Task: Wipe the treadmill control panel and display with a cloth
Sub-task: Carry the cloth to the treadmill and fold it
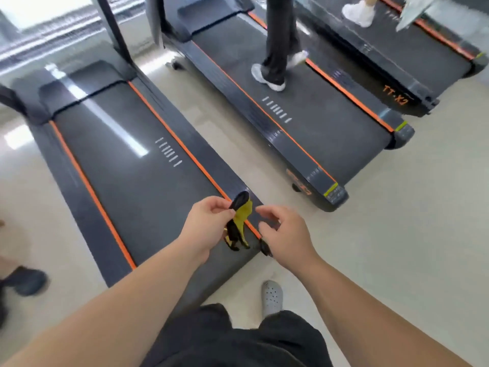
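Note:
My left hand (209, 226) pinches a small yellow and black cloth (240, 221), which hangs from my fingers above the rear right corner of the nearest treadmill (127, 165). To the right of the cloth, my right hand (284, 234) hovers with its fingers spread and curled, a small gap between it and the cloth. A small dark thing shows under its wrist, too unclear to name. The treadmill has a dark belt with orange edge strips. Its control panel and display are out of view; only a dark upright (113, 30) shows at the top.
On the second treadmill (304, 123) to the right a person walks in dark trousers and grey shoes. A third treadmill (412, 54) beyond carries white shoes. A dark shoe (25, 280) stands at the left edge. My grey clog (272, 296) is on the pale floor.

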{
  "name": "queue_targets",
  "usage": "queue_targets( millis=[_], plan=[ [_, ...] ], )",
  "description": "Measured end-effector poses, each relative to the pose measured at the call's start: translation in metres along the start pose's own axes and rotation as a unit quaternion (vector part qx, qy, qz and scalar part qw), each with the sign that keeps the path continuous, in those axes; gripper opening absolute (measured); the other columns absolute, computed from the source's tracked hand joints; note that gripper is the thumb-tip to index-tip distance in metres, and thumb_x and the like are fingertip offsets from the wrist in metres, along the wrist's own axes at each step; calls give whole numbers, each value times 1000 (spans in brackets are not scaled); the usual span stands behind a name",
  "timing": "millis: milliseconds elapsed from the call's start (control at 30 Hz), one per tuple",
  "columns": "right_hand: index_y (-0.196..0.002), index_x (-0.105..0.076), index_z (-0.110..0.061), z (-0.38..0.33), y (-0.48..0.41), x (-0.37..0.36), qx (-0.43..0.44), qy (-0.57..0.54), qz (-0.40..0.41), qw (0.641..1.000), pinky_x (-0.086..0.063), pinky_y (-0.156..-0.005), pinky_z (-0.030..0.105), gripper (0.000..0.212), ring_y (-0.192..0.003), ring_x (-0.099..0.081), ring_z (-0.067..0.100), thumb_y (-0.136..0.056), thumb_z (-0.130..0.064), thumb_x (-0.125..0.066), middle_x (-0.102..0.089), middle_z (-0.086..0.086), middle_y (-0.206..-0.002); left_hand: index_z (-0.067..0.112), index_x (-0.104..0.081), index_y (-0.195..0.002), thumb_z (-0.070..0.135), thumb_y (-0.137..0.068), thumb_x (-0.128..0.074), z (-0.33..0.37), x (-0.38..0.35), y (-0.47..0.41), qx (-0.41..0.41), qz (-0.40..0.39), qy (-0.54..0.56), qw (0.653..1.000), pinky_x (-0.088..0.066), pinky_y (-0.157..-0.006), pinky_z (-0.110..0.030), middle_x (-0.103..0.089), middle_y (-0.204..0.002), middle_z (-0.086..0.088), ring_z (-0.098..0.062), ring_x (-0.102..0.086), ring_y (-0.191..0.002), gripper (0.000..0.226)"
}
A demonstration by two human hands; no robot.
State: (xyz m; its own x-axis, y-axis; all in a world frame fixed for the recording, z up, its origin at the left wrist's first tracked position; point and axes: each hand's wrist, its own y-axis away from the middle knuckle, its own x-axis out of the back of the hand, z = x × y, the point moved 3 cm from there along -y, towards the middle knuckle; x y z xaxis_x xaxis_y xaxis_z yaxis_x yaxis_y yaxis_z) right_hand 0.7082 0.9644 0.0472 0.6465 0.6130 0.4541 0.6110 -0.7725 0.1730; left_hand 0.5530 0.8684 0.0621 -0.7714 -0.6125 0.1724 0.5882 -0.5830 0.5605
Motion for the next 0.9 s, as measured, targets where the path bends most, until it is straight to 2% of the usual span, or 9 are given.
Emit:
queue_targets(
  millis=[100,167,233,333,400,533,700,800,900],
  plan=[
    [-135,-61,-28,-17,-57,7,43,32,-93,994,-44,-101,26,46,-116,-53,4,-91,-24,-73,-60,-11,-126,24,-67,-81,18,-87,-65,29,14,-9,-37,11,-67,997,-51,-74,-38,-74,-80,-5,-21,-63,-73,8],
    [-134,-63,-27,-36,-89,0,68,33,-169,983,-40,-107,28,43,-122,-53,6,-92,-25,-74,-62,-10,-130,23,-66,-85,18,-90,-63,48,28,-12,-50,20,-79,995,-49,-72,-37,-75,-87,-9,-18,-62,-73,8],
    [-119,-72,-26,-54,-114,-11,78,7,-213,974,-44,-105,33,32,-116,-60,9,-89,-36,-75,-69,-9,-120,22,-66,-87,17,-92,-62,63,48,-17,-66,51,-81,993,-51,-73,-39,-75,-87,-8,-17,-62,-73,8],
    [-92,-71,-26,-79,-147,-33,97,-47,-245,964,-53,-87,47,27,-88,-67,19,-82,-50,-66,-72,-2,-89,23,-67,-88,15,-94,-63,83,80,-29,-88,107,-84,987,-56,-78,-40,-73,-78,4,-14,-65,-73,11],
    [-88,-67,-25,-96,-169,-52,109,-60,-259,958,-54,-80,51,19,-78,-64,27,-87,-44,-64,-70,5,-80,26,-68,-92,14,-92,-64,92,101,-40,-93,134,-88,983,-58,-79,-40,-73,-79,4,-17,-68,-75,12],
    [-89,-68,-27,-134,-216,-103,140,-35,-281,949,-49,-70,37,12,-69,-58,12,-91,-38,-66,-63,-2,-71,35,-71,-99,26,-83,-76,101,143,-76,-103,152,-80,980,-61,-85,-42,-76,-89,5,-15,-72,-87,19],
    [-101,-69,-31,-190,-281,-182,144,4,-335,931,-58,-77,38,9,-84,-71,19,-93,-31,-74,-74,1,-88,30,-73,-84,23,-86,-74,114,235,-142,-131,217,-13,967,-59,-82,-52,-74,-82,0,-25,-71,-84,7],
    [-104,-70,-34,-246,-314,-226,110,83,-389,911,-59,-83,39,20,-90,-72,14,-88,-25,-79,-77,-6,-96,31,-73,-82,23,-86,-73,146,314,-164,-133,229,18,964,-58,-77,-44,-73,-81,2,-23,-69,-84,10],
    [-99,-73,-29,-326,-336,-253,78,115,-377,916,-58,-85,42,9,-88,-71,15,-92,-24,-76,-76,-3,-93,31,-72,-80,21,-87,-72,194,396,-164,-136,252,-5,958,-51,-69,-30,-69,-79,7,-13,-64,-78,12]
  ],
)
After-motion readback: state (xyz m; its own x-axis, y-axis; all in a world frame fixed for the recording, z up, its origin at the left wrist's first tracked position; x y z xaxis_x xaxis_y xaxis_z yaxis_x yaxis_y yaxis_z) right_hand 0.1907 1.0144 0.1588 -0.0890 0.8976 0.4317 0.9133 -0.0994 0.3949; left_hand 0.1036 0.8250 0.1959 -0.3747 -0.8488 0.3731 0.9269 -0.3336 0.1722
